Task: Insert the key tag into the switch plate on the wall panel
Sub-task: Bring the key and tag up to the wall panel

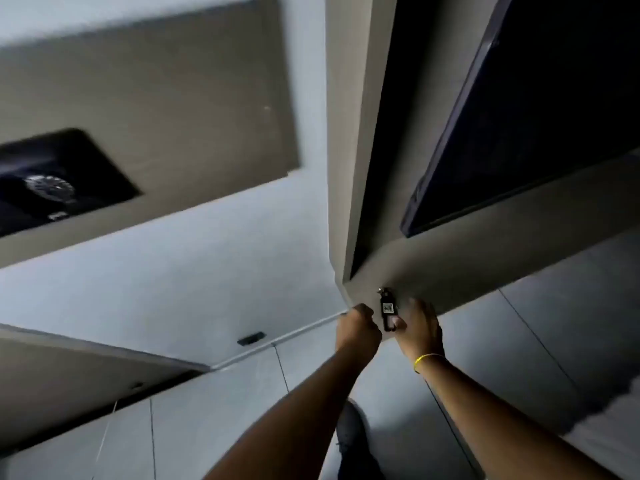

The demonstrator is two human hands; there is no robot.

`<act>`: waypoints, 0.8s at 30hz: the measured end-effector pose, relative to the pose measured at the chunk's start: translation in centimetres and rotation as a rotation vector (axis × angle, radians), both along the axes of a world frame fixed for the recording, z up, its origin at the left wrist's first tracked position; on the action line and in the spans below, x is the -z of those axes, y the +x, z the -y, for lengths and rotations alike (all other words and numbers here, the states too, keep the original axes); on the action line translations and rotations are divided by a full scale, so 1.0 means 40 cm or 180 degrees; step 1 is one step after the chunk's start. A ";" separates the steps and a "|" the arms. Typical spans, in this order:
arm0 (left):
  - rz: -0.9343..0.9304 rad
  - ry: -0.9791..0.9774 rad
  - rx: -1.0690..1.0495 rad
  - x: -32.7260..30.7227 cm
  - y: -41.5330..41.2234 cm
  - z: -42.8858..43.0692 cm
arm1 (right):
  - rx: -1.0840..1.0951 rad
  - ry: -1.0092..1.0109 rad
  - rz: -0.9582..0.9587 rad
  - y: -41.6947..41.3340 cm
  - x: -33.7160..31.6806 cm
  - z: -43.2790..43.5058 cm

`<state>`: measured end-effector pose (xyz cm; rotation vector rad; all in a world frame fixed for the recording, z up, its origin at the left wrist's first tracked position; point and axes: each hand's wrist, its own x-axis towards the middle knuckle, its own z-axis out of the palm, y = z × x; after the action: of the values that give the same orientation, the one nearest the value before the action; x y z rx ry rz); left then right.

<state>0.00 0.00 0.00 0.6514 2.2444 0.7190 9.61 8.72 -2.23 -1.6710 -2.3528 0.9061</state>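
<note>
The wall panel (pixel 450 282) runs as a broad grey band, and everything else sits off its near corner; below it lies the tiled floor (pixel 519 358); no switch plate can be made out on the panel, so the slot's place is unclear; the left hand (pixel 358 329), curled into a fist just left of the corner, holds nothing I can tell; the right hand (pixel 420 327), its grip pinching the lower end of the key tag (pixel 388 311), is the nearer; a yellow band (pixel 427 360) circles that wrist; the tag stands upright against the panel, long axis pointing up from the grip, metal ring on top; its white label looks like a code, unreadable.
</note>
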 end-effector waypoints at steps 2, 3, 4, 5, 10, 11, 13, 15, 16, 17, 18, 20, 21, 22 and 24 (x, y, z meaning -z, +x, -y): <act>0.0163 0.0175 -0.0223 -0.028 -0.020 -0.043 | 0.0178 -0.0062 -0.0237 -0.039 -0.034 -0.001; 0.0245 0.0294 -0.0249 -0.039 -0.025 -0.065 | 0.0193 -0.0073 -0.0354 -0.057 -0.042 -0.006; 0.0254 0.0236 -0.0254 -0.065 -0.028 -0.079 | 0.0246 -0.0070 -0.0470 -0.068 -0.058 -0.004; 0.0268 0.0204 -0.0223 -0.054 -0.032 -0.090 | 0.0260 -0.0072 -0.0644 -0.067 -0.050 0.005; 0.0584 -0.0300 -0.0952 0.142 -0.009 -0.178 | 0.0536 -0.0795 -0.0662 -0.046 0.131 -0.062; 0.0764 -0.0201 -0.1132 0.156 -0.007 -0.170 | 0.0766 -0.1030 -0.0861 -0.045 0.132 -0.059; 0.1025 -0.0036 -0.1311 0.168 -0.006 -0.151 | 0.1090 -0.1425 -0.1122 -0.042 0.131 -0.058; 0.1308 0.0101 -0.1443 0.186 -0.014 -0.115 | 0.1233 -0.1841 -0.1411 -0.016 0.146 -0.050; 0.1451 0.0149 -0.1448 0.188 -0.019 -0.095 | 0.1289 -0.2024 -0.1582 -0.002 0.153 -0.046; 0.1578 0.0268 -0.1405 0.179 -0.024 -0.070 | 0.1319 -0.2158 -0.1693 0.005 0.150 -0.039; 0.1694 0.0438 -0.1338 0.152 -0.040 -0.040 | 0.1302 -0.2262 -0.1796 0.001 0.129 -0.026; 0.1784 0.0724 -0.1231 0.093 -0.081 0.029 | 0.1170 -0.2409 -0.1948 -0.018 0.078 0.004; 0.1777 0.0860 -0.1192 0.053 -0.107 0.065 | 0.1052 -0.2472 -0.2015 -0.038 0.047 0.022; 0.1780 0.0990 -0.1165 0.017 -0.129 0.099 | 0.0918 -0.2550 -0.2106 -0.055 0.016 0.040; 0.1743 0.1290 -0.1129 -0.084 -0.180 0.176 | 0.0547 -0.2676 -0.2335 -0.108 -0.070 0.085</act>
<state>-7.19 -7.03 3.38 0.1894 1.7249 1.3670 5.27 5.30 0.56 -1.3079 -1.3754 2.1835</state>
